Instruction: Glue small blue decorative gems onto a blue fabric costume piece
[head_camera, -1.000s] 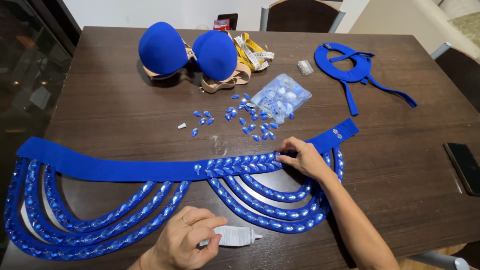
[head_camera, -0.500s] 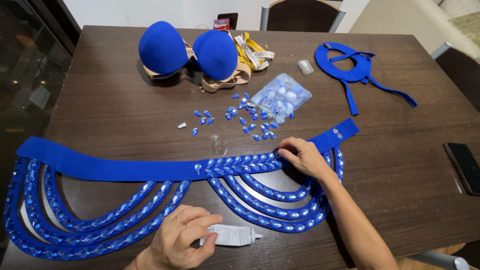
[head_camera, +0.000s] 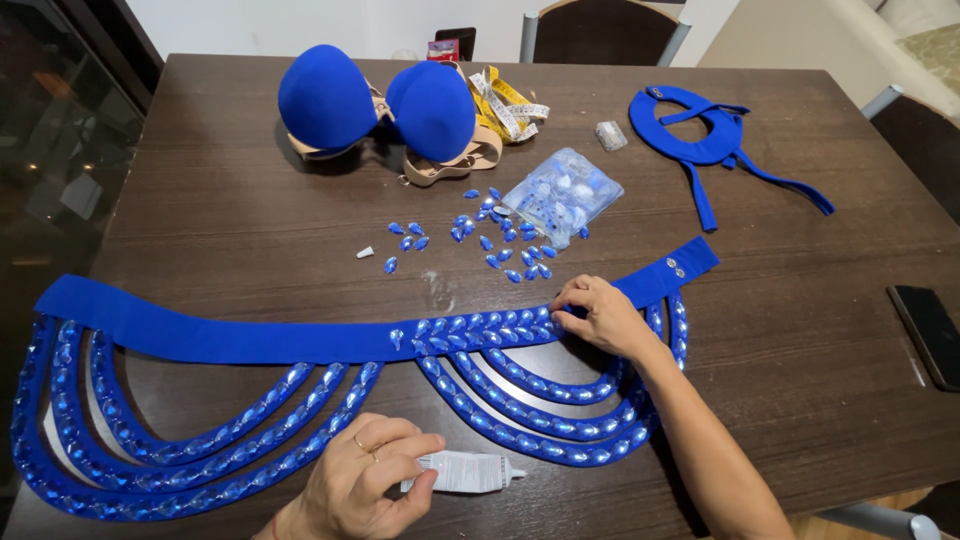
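A long blue fabric belt (head_camera: 230, 340) lies across the dark wooden table (head_camera: 810, 330), with looped strands of blue gems (head_camera: 540, 425) hanging below it. My right hand (head_camera: 598, 315) presses its fingertips on the gem-covered part of the belt near its right end. Near the table's front edge my left hand (head_camera: 360, 485) holds a small white glue tube (head_camera: 465, 472), nozzle pointing right. Loose blue teardrop gems (head_camera: 490, 245) are scattered just beyond the belt.
A clear plastic bag of gems (head_camera: 562, 195) lies behind the loose ones. A blue padded bra (head_camera: 385, 105) and a yellow tape measure (head_camera: 510, 105) sit at the back. A blue collar piece with straps (head_camera: 700, 135) lies back right, a black phone (head_camera: 928, 335) at the right edge.
My right hand shifted slightly left along the belt. The left hand with the glue tube barely moved.
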